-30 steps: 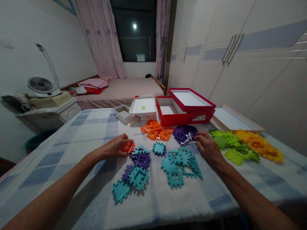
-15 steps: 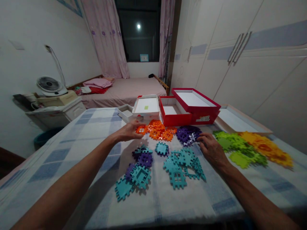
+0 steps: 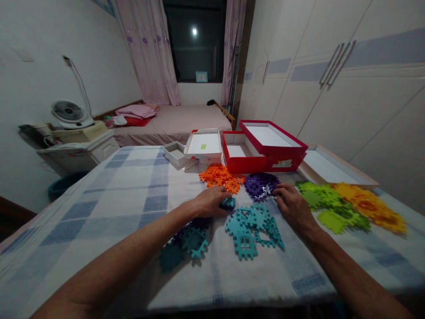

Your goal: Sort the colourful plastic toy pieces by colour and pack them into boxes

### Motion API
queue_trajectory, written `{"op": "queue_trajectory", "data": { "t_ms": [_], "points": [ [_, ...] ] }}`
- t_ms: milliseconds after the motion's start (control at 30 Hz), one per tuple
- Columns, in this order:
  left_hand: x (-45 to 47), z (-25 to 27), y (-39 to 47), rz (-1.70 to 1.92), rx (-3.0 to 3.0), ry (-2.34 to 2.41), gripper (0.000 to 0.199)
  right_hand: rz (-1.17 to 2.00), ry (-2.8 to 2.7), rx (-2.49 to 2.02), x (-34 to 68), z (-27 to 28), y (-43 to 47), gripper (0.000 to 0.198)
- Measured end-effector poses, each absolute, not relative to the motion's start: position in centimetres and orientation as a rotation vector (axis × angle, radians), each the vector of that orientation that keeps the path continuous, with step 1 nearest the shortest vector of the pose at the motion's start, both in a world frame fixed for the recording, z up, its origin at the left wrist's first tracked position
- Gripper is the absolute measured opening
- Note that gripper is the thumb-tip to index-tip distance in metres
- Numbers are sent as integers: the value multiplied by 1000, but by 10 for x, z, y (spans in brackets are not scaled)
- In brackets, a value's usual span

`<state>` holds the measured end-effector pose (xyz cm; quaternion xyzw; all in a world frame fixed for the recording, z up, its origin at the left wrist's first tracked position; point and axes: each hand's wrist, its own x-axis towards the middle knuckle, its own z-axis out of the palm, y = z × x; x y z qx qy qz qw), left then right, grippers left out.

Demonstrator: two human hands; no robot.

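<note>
My left hand (image 3: 212,201) reaches to the middle of the table, its fingers closed on a teal interlocking plastic tile (image 3: 228,203). Its palm hides part of that tile. Under and below my left forearm lie more teal tiles (image 3: 194,241) mixed with purple ones, partly covered. My right hand (image 3: 292,204) rests at the right edge of a purple tile pile (image 3: 260,184), fingers curled in; whatever they may pinch is hidden. White-looking small pieces (image 3: 266,191) show on the purple pile. Between the hands, nearer me, spreads a teal tile pile (image 3: 245,241).
Orange tiles (image 3: 217,175) are heaped behind my left hand. Green tiles (image 3: 332,206) and yellow tiles (image 3: 372,206) lie at the right. Along the back stand a red box (image 3: 245,166), a white box lid (image 3: 203,146), a small grey tray (image 3: 175,153) and a shallow lid (image 3: 335,168).
My left hand has moved from the orange pile right and toward me, onto the teal tile. The orange tile it was touching now lies with the heap or is hidden. My right hand stays put.
</note>
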<state>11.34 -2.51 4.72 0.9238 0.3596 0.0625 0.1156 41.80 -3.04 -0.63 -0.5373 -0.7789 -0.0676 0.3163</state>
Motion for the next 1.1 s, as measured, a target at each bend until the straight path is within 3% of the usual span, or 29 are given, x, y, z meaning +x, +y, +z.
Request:
{"op": "queue_trajectory", "data": {
  "t_ms": [200,533,700,867,967,1100],
  "points": [
    [102,49,-17,326,2647,1155,24,-169,-2042,-1438,419,-7,-31,17],
    [38,63,-67,454,2441,1093,25,-143,-2089,-1277,403,16,-41,17],
    [13,52,-70,522,2408,1387,27,134,-2312,-1034,345,53,-63,17],
    [15,41,-75,543,2269,1544,31,359,-2729,-808,271,64,-77,38],
    [21,38,-79,552,2211,1604,30,274,-2888,-805,241,54,-74,50],
    [22,38,-81,655,1974,1598,33,133,-2888,-886,224,42,-65,51]
  ]
}}
